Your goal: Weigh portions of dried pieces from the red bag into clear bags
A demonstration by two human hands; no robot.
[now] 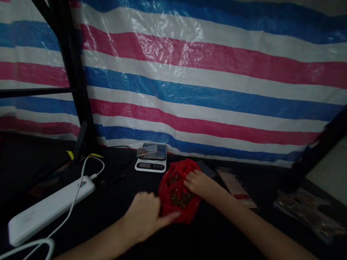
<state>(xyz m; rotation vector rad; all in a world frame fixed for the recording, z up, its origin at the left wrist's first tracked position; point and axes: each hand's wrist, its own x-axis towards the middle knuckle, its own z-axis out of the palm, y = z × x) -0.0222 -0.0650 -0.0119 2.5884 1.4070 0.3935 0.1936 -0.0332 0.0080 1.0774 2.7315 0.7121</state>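
A red plastic bag [192, 214] stands open on the dark table, with many small brass-coloured metal pieces [179, 194] inside; their exact kind is too small and dim to tell. My left hand [145, 213] is closed on the bag's near left edge, its thumb lying along the front rim. From the other side my right hand [197, 183] reaches in, fingers curled at the bag's right rim. Its fingertips are partly hidden by the plastic. Just behind the bag sits a white digital scale [150, 166] with a small clear packet [148, 149] on its top.
A white power bank [50, 212] with a white cable [72, 206] lies at left. To the right are a paper notepad [235, 188] and clear bags of small parts [310, 212]. Black metal posts [71, 65] and a striped plastic sheet [212, 59] bound the table.
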